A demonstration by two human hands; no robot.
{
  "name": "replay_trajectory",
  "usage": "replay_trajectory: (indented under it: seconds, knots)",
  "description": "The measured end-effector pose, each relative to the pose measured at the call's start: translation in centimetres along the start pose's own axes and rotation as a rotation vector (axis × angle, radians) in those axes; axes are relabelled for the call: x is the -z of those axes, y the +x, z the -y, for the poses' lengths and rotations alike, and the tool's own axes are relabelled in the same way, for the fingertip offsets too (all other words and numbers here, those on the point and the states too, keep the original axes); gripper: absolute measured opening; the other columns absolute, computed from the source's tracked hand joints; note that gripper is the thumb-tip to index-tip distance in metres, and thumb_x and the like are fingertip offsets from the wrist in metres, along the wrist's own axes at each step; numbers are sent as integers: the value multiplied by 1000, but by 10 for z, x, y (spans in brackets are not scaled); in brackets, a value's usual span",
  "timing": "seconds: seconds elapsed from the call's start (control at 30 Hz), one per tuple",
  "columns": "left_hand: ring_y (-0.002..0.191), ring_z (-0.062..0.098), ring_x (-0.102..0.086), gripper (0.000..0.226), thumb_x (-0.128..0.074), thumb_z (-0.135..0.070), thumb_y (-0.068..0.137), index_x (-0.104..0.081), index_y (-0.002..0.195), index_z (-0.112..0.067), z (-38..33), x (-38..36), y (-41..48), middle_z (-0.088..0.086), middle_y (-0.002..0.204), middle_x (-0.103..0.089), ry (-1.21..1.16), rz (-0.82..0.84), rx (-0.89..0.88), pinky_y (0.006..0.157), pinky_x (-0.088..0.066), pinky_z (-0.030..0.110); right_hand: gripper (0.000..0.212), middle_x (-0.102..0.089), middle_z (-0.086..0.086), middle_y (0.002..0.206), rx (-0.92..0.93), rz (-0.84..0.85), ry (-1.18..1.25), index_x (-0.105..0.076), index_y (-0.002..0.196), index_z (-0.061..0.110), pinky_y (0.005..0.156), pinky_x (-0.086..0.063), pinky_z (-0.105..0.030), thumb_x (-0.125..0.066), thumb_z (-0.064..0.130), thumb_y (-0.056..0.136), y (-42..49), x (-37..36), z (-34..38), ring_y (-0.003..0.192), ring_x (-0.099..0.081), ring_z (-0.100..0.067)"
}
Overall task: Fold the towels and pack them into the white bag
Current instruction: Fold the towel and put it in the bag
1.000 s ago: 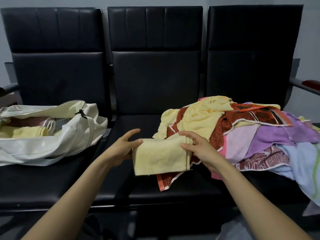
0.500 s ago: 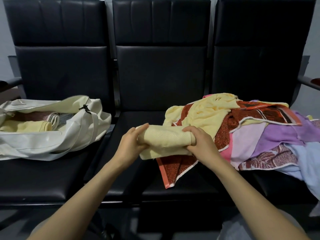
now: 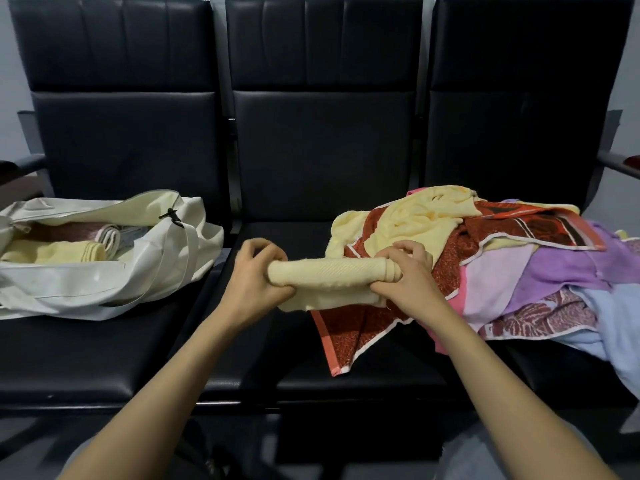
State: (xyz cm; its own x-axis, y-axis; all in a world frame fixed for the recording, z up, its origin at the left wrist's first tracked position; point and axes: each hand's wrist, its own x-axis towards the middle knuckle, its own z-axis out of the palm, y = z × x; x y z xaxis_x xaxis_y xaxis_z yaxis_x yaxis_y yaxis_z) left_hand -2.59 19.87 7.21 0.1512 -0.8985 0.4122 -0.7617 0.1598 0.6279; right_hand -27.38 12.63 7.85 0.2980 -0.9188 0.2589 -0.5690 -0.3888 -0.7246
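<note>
Two hands, left hand (image 3: 254,282), right hand (image 3: 408,280), gripping one rolled yellow towel (image 3: 329,271); one white bag (image 3: 104,282)

Left hand (image 3: 254,280), right hand (image 3: 408,281), both curled

On the left seat (image 3: 86,351), toward its back edge: bag (image 3: 104,278), packed towels (image 3: 59,251) inside. Heaped across the right seat (image 3: 554,372), spilling over the middle seat (image 3: 294,358)'s right edge: towel pile (image 3: 519,258). Above the middle seat, between bag and pile: rolled towel (image 3: 329,271), left hand (image 3: 252,285) and right hand (image 3: 412,282) at its ends.
</note>
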Motion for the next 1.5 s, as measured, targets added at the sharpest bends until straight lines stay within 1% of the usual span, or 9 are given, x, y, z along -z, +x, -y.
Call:
replay_trajectory:
  seconds: [0.1, 0.27, 0.4, 0.57, 0.83, 1.03, 1.1, 1.2, 1.5]
  knots:
    - [71, 1, -53, 35, -62, -39, 58, -50, 89, -26, -4, 9, 0, -12, 82, -55, -352, 57, 72, 60, -44, 18, 25, -52, 0, 94, 52, 151, 245, -54, 91, 12, 71, -38, -25, -69, -1, 76, 0, 6, 2, 86, -47, -10]
    - [79, 4, -61, 40, -59, -11, 92, -30, 118, -18, -9, 7, 0, -2, 95, -63, -588, 82, 217, 65, -52, 19, 22, -52, -1, 82, 12, 248, 319, -46, 91, 15, 67, -39, -30, -67, 13, 85, 2, 3, -3, 75, -50, -13]
    - [71, 4, -58, 27, -53, -16, 97, -30, 106, -25, 0, 1, 2, 3, 91, -59, -591, 126, 219, 56, -48, 20, 21, -56, 2, 102, -142, 212, 403, -43, 110, 25, 82, -45, -30, -57, 22, 94, 9, -3, -7, 100, -56, -17]
    - [71, 9, -50, 13, -49, -12, 99, -59, 93, -17, 1, -9, -1, 1, 89, -52, -621, 255, 284, 56, -41, 17, 55, -25, 0, 140, -190, 249, 379, -13, 143, 38, 104, -30, -30, -45, 20, 101, 8, -10, -13, 125, -33, -16]
    - [58, 10, -55, 16, -58, -2, 91, -67, 97, -14, -11, 0, -13, 0, 86, -58, -723, 315, 384, 49, -44, 23, 24, -45, 13, 134, -90, 546, 497, -61, 115, 33, 100, -41, -35, -59, 20, 94, -8, 12, -11, 124, -44, -17]
    - [91, 8, -60, 41, -66, -1, 86, -64, 121, -22, -22, 23, -11, 3, 112, -60, -451, 428, 304, 77, -53, 20, 34, -58, 17, 127, 76, 477, 248, -67, 108, 38, 108, -31, -26, -59, 9, 92, -11, 6, -15, 125, -45, -1]
    - [84, 2, -57, 44, -63, 4, 86, -63, 120, -24, -23, 30, -5, -2, 103, -57, -298, 406, 226, 70, -51, 16, 43, -53, 14, 135, 124, 404, 171, -62, 114, 51, 113, -28, -30, -60, 14, 92, -9, -5, -19, 131, -41, -5]
    - [106, 13, -56, 52, -62, 5, 84, -65, 112, -40, -6, 36, 7, -1, 124, -53, -264, 323, 168, 80, -51, 21, 50, -49, 2, 135, 137, 284, 173, -58, 111, 61, 110, -28, -25, -59, 15, 93, -1, -22, -10, 131, -40, -11]
    - [112, 13, -52, 48, -58, 6, 77, -66, 110, -29, 67, 97, 38, -5, 121, -53, -288, 4, 278, 89, -47, 21, 42, -41, -1, 135, 222, 340, 80, -56, 120, 46, 97, -34, -17, -54, 12, 95, 81, -93, 83, 125, -42, -14]
